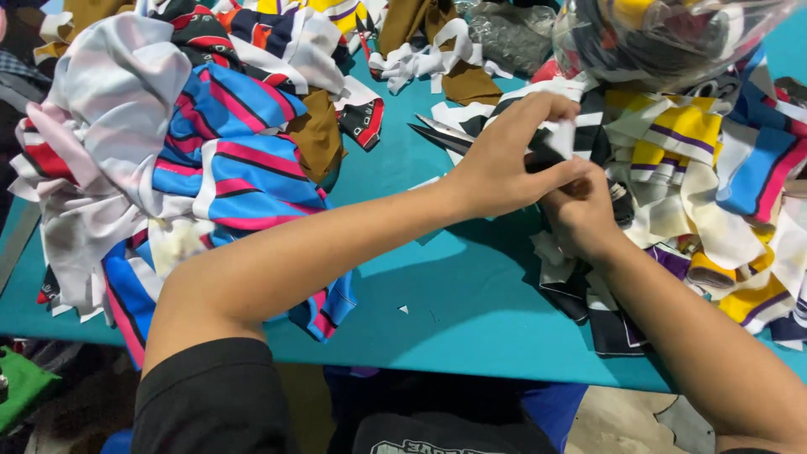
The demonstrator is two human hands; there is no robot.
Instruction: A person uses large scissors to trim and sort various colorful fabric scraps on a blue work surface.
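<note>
My left hand (513,151) reaches across the teal table (454,286) and pinches a small white and black fabric scrap (561,139) between thumb and fingers. Just under it, my right hand (584,210) has its fingers closed on the same bundle of scraps; what exactly it grips is partly hidden by the left hand. A pair of dark scissors (441,134) lies on the table just left of my left hand.
A big heap of blue, pink and white striped fabric (218,160) fills the left side. Yellow, purple and white scraps (698,168) pile up on the right. A clear plastic bag of fabric (664,34) sits top right. Brown and white strips (437,50) lie at the back.
</note>
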